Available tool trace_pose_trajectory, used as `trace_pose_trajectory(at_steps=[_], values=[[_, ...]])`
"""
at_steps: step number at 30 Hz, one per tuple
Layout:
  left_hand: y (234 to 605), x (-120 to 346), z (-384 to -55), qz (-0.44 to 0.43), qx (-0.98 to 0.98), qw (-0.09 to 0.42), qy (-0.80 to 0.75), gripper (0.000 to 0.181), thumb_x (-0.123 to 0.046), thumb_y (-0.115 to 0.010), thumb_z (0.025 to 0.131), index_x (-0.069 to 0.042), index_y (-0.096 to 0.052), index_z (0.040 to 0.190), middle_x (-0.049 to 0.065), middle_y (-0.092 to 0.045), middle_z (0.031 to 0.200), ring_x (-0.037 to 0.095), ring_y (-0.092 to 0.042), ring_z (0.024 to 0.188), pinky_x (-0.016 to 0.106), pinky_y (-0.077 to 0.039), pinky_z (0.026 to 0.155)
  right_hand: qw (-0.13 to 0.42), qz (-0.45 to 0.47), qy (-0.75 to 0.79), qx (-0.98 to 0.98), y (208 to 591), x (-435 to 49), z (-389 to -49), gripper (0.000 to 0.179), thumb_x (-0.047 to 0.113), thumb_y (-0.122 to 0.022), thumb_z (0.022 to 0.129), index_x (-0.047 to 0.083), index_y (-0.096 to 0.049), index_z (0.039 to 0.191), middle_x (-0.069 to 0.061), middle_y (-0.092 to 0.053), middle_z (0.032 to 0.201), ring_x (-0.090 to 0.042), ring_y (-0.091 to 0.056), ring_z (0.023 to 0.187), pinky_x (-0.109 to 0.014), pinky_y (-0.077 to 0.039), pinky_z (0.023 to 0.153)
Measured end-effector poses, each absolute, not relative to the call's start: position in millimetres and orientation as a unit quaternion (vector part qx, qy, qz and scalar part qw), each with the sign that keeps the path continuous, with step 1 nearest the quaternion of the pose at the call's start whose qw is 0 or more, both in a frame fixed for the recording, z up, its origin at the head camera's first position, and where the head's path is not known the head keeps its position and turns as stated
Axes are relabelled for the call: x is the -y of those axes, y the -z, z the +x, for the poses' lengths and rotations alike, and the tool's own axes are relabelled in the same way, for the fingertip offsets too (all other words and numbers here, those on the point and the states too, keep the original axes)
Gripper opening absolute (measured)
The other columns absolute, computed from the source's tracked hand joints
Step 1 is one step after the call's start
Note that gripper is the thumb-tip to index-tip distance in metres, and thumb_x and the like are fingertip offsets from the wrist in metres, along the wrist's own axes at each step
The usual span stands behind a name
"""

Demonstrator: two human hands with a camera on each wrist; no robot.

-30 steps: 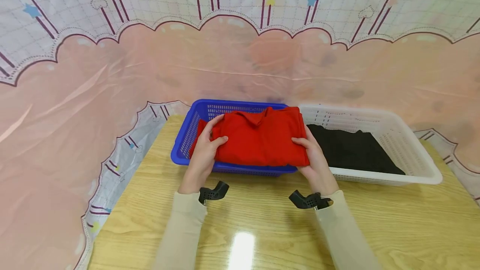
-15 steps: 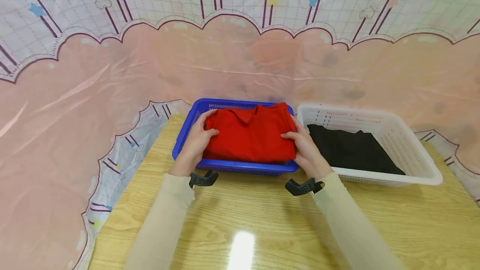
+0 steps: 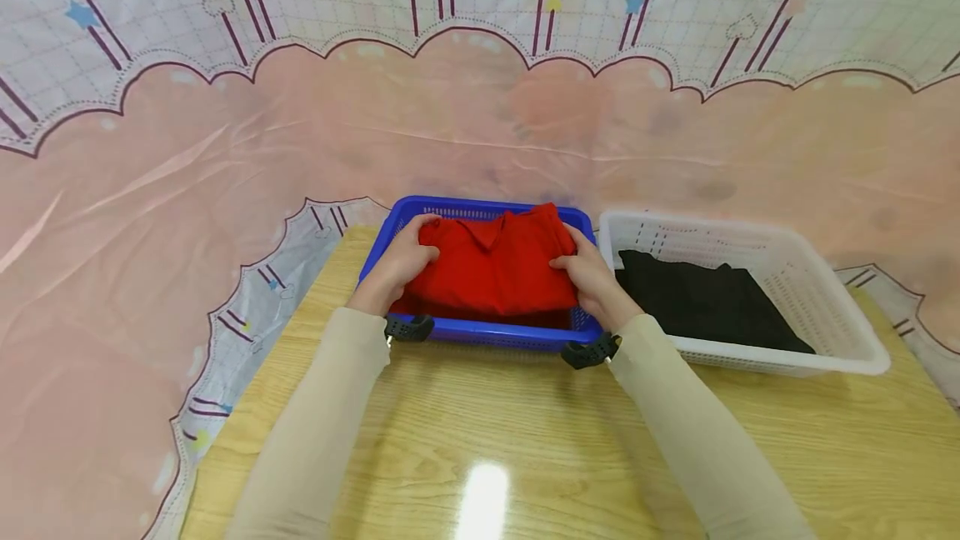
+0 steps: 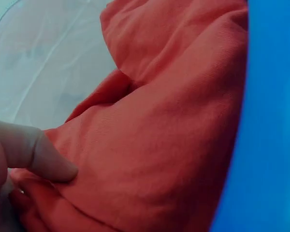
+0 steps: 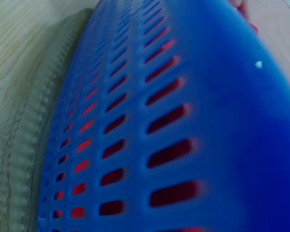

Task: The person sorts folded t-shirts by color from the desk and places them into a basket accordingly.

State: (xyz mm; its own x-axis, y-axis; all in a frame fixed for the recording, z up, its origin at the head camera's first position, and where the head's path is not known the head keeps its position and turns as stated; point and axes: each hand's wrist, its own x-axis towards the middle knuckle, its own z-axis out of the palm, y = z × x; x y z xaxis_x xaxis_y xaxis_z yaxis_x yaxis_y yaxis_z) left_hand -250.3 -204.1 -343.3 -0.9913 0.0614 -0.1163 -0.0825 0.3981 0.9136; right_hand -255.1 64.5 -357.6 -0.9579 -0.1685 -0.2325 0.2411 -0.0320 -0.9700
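Observation:
A folded red shirt (image 3: pixel 495 273) with a collar-like flap on top sits within the blue basket (image 3: pixel 487 333). My left hand (image 3: pixel 399 263) grips its left end, thumb on the near face and fingers mostly hidden behind. At the opposite end my right hand (image 3: pixel 591 275) holds the cloth the same way. More red fabric shows beneath in the basket. In the left wrist view, the thumb (image 4: pixel 50 162) presses on the red cloth. The slotted basket wall (image 5: pixel 130 96) fills most of the right wrist view, with red showing through its slots.
To the right stands a white basket (image 3: pixel 832 290) with a folded black garment (image 3: pixel 705 307) in it. Both baskets rest on a wooden table (image 3: pixel 480 423). A patterned curtain (image 3: pixel 480 132) hangs behind the table and along its left side.
Both hands have moved left and forward with the red shirt, lowering it from over the blue basket's front rim to inside the basket. The white basket and black garment stay put.

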Motion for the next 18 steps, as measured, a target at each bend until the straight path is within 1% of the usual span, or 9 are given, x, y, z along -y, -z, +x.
trace_pose_trajectory(at_steps=[3, 9, 13, 18], values=[[345.9, 203.1, -254.5, -0.006, -0.840, 0.071, -0.538, 0.059, 0.000, -0.044, 0.083, -0.018, -0.030, 0.138, 0.008, -0.035, 0.133, 0.028, -0.039, 0.105, 0.040, -0.037, 0.085, 0.145, 0.018, 0.693, -0.706, 360.6, -63.4, -257.7, 0.072, -0.006, -0.045, 0.084, 0.027, -0.020, 0.142, -0.007, -0.028, 0.137, -0.029, -0.036, 0.115, -0.045, -0.038, 0.088], [350.8, 208.1, -254.4, -0.009, -0.838, 0.083, -0.539, 0.059, 0.004, -0.043, 0.081, -0.017, -0.034, 0.136, 0.008, -0.034, 0.134, 0.029, -0.036, 0.109, 0.042, -0.033, 0.089, 0.177, 0.005, 0.696, -0.696, 363.4, -58.5, -256.1, 0.070, -0.006, -0.042, 0.086, 0.022, -0.016, 0.143, -0.009, -0.029, 0.137, -0.029, -0.036, 0.117, -0.045, -0.035, 0.094], [354.3, 210.0, -253.2, -0.017, -0.831, 0.098, -0.547, 0.060, 0.005, -0.041, 0.081, -0.019, -0.035, 0.135, 0.008, -0.034, 0.133, 0.029, -0.036, 0.111, 0.044, -0.031, 0.091, 0.191, 0.007, 0.700, -0.688, 363.9, -57.1, -254.8, 0.066, -0.002, -0.044, 0.086, 0.022, -0.017, 0.142, -0.009, -0.032, 0.134, -0.029, -0.039, 0.115, -0.045, -0.036, 0.093], [355.6, 211.7, -252.3, -0.027, -0.834, 0.105, -0.541, 0.058, 0.003, -0.042, 0.082, -0.018, -0.034, 0.136, 0.008, -0.032, 0.136, 0.029, -0.034, 0.115, 0.046, -0.028, 0.095, 0.198, 0.013, 0.694, -0.692, 363.1, -56.1, -255.2, 0.068, 0.002, -0.045, 0.086, 0.022, -0.014, 0.143, -0.009, -0.030, 0.136, -0.028, -0.037, 0.116, -0.044, -0.035, 0.095]])
